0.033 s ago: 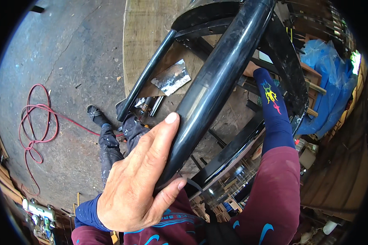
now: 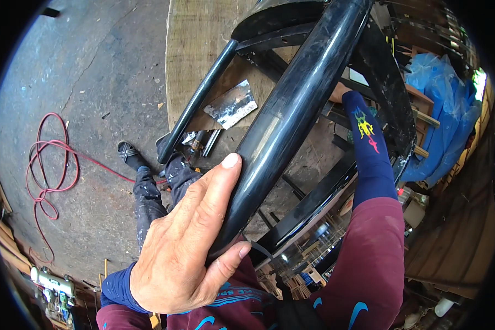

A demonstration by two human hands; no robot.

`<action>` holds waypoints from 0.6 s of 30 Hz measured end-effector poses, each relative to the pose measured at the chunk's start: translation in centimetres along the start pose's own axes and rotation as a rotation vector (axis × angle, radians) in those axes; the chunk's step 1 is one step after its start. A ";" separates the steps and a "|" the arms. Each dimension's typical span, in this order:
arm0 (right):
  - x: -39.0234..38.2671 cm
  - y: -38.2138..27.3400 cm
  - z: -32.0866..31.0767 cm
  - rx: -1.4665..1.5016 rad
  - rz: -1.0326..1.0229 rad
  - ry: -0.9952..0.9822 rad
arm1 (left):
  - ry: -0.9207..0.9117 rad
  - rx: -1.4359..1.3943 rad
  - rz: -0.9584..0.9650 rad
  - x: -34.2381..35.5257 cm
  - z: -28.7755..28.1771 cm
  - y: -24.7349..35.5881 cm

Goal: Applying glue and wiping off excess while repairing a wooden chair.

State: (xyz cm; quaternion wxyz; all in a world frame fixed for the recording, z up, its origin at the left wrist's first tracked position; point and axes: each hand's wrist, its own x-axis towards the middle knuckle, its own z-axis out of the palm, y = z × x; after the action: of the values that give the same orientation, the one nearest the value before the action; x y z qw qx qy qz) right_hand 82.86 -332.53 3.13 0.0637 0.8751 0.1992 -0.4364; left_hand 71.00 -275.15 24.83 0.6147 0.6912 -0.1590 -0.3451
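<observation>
Black frame tubes (image 2: 297, 110) crowd table (image 2: 192, 49); open floor (image 2: 77, 82) left, red cable (image 2: 49, 170) there.

The left hand (image 2: 181, 247) lies flat along the black tube (image 2: 291, 115), fingers (image 2: 217, 184) stretched up it, thumb curled beneath. The right arm (image 2: 371, 220), sleeved, reaches past the tube's far side; its hand is hidden.

Measured from the black tubular frame (image 2: 297, 104), the one clear package lies to its right, against wooden slats: a bulging bag of crumpled bright blue plastic (image 2: 445, 104), its contents hidden. Just right of the frame's thick tube, a small printed emblem (image 2: 364, 127) sits on a dark blue sleeve, a jagged figure in yellow and green with a red tail. Below the frame, light blue curved marks (image 2: 357, 313) are printed on maroon cloth. Far below and right of it stands a small white container (image 2: 443, 306), too blurred to tell further.
</observation>
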 end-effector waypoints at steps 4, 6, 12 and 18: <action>0.7 0.1 -1.9 -0.160 -0.274 0.043 | 0.006 -0.005 -0.005 -0.1 -0.1 -0.2; 0.6 1.2 -1.7 -0.034 -0.196 -0.081 | -0.023 0.049 -0.036 -0.1 -0.3 0.1; 1.4 3.3 1.5 -0.032 -0.244 0.076 | 0.021 0.068 -0.009 -0.3 0.2 -0.4; 4.0 1.4 1.5 -0.144 -0.223 -0.096 | 0.075 0.120 -0.120 -0.6 0.8 1.1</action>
State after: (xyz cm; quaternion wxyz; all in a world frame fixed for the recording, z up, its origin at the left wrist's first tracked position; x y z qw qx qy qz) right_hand 84.47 -333.09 -1.00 0.0870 0.8188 0.3225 -0.4669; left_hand 70.29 -275.56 26.02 0.5560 0.7476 -0.1144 -0.3449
